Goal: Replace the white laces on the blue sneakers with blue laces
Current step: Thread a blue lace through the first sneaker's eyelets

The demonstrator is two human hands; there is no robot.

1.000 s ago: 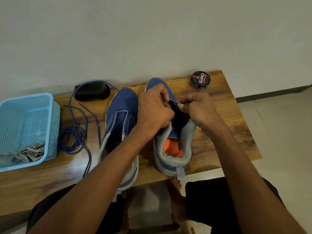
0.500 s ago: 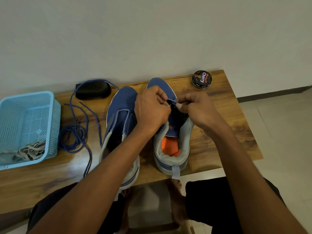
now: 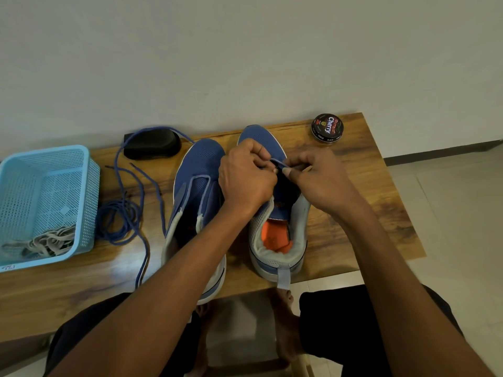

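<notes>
Wooden table stands against a pale wall and carries two blue sneakers side by side, toes toward the wall. Both hands work over the right sneaker, above its tongue. The left hand has its fingers curled in a pinching grip on a short stretch of blue lace, and the right hand pinches the same lace from the other side, fingertips nearly meeting. These hands hide most of that shoe's eyelets, so how far the lace is threaded cannot be told. An orange insole shows inside its heel.

The left sneaker lies just beside it with no lace in sight; the left forearm crosses over its heel. A second blue lace lies loose on the table, coiled between that sneaker and a light blue plastic basket. The basket holds a tangle of white laces in its near corner. A black oval object sits near the wall, with the loose lace looping round it. One round black polish tin stands at the far right corner, well apart from the shoes.
</notes>
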